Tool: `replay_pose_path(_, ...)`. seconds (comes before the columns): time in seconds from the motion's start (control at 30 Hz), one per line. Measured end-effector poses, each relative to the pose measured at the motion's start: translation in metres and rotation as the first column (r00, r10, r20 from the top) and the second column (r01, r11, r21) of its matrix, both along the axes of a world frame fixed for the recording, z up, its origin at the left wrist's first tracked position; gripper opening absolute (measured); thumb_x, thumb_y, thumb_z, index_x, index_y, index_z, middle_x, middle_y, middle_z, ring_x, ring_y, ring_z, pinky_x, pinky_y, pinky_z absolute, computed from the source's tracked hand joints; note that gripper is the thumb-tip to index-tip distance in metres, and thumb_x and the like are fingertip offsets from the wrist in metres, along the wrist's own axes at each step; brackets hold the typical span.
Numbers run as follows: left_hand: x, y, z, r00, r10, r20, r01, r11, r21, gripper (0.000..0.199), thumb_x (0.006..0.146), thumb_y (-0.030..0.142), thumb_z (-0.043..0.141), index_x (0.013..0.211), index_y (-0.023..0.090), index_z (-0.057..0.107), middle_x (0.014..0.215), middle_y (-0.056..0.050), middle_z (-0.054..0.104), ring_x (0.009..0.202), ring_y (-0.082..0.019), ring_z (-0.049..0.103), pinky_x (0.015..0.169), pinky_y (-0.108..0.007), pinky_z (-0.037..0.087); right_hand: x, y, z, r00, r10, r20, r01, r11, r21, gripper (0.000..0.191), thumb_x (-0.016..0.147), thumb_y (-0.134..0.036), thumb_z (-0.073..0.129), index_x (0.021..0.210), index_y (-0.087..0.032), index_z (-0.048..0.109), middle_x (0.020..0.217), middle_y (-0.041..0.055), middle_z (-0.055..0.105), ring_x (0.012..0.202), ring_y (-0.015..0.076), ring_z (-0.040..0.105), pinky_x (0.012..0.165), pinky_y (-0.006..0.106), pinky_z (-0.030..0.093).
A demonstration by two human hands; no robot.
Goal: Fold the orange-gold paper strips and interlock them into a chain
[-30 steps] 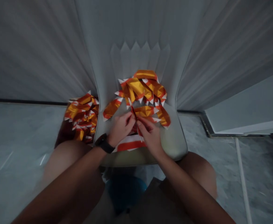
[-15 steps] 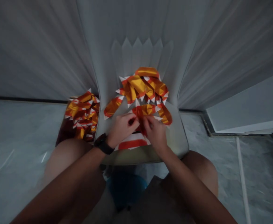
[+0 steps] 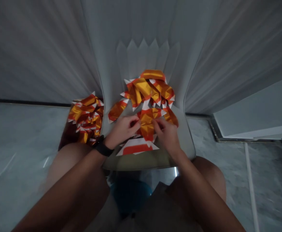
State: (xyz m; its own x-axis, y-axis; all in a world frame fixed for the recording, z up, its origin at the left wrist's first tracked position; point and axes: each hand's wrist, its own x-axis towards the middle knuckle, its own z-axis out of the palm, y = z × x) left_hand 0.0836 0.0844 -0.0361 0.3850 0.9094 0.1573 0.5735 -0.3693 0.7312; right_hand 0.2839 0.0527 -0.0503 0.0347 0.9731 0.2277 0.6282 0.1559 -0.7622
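L hand & R hand pinch gold paper btwn them; light, even grip shd keep folds crisp.

My left hand and right hand hold a gold-and-red paper by its sides over a pale chair. Similar papers lie beyond; white-and-red sheets lie nearer me. Another heap sits left of the chair. A black watch circles my left wrist.
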Motion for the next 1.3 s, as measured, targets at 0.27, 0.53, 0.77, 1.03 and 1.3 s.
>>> replay_pose_path(0.27, 0.004, 0.000, -0.001, 0.995, 0.097, 0.030, -0.099, 0.992, 0.079, 0.028, 0.096, 0.040, 0.051, 0.084, 0.019, 0.065, 0.073, 0.000, 0.066, 0.063, -0.013, 0.056, 0.058, -0.024, 0.039, -0.003, -0.002, -0.001, 0.995, 0.036, 0.097, -0.040, 0.998, 0.044, 0.028, 0.096, -0.032, 0.050, 0.096, -0.020, 0.075, 0.082, 0.0076, 0.075, 0.071, 0.0199, 0.067, 0.068, 0.029, 0.047)
replay_pose_path(0.53, 0.005, 0.001, -0.005, 0.989, 0.143, 0.024, -0.145, 0.984, 0.101, 0.019, 0.091, 0.031, 0.056, 0.085, 0.019, 0.068, 0.076, 0.000, 0.069, 0.067, -0.014, 0.060, 0.063, -0.025, 0.042, -0.007, -0.006, -0.001, 0.986, 0.081, 0.148, -0.093, 0.992, 0.080, 0.029, 0.098, -0.031, 0.048, 0.100, -0.021, 0.075, 0.089, 0.0069, 0.076, 0.077, 0.0204, 0.069, 0.072, 0.030, 0.048)
replay_pose_path(0.77, 0.003, 0.011, -0.013, 0.980, 0.180, 0.091, -0.180, 0.984, 0.002, 0.025, 0.093, 0.039, 0.057, 0.084, 0.019, 0.070, 0.075, 0.000, 0.070, 0.066, -0.013, 0.060, 0.058, -0.024, 0.040, -0.011, -0.008, -0.002, 0.982, 0.105, 0.154, -0.123, 0.987, 0.107, 0.029, 0.097, -0.031, 0.049, 0.097, -0.020, 0.075, 0.084, 0.0074, 0.076, 0.078, 0.0211, 0.068, 0.076, 0.031, 0.049)
replay_pose_path(1.03, 0.004, 0.011, -0.011, 0.977, 0.167, 0.133, -0.173, 0.984, 0.039, 0.028, 0.096, 0.041, 0.054, 0.089, 0.018, 0.069, 0.077, -0.001, 0.069, 0.065, -0.013, 0.059, 0.059, -0.024, 0.041, -0.006, -0.003, -0.001, 0.987, -0.053, -0.152, 0.045, 0.997, -0.055, 0.028, 0.092, -0.037, 0.055, 0.086, -0.018, 0.075, 0.075, 0.0049, 0.074, 0.066, 0.0178, 0.066, 0.063, 0.027, 0.047)
replay_pose_path(1.3, 0.009, 0.000, -0.007, 0.988, 0.144, 0.057, -0.150, 0.980, 0.129, 0.026, 0.098, 0.038, 0.052, 0.092, 0.019, 0.069, 0.082, -0.001, 0.072, 0.071, -0.014, 0.062, 0.065, -0.025, 0.044, -0.007, -0.004, 0.000, 0.995, -0.065, -0.077, 0.059, 0.996, -0.073, 0.031, 0.094, -0.038, 0.053, 0.092, -0.018, 0.076, 0.084, 0.0067, 0.076, 0.075, 0.0202, 0.069, 0.068, 0.029, 0.047)
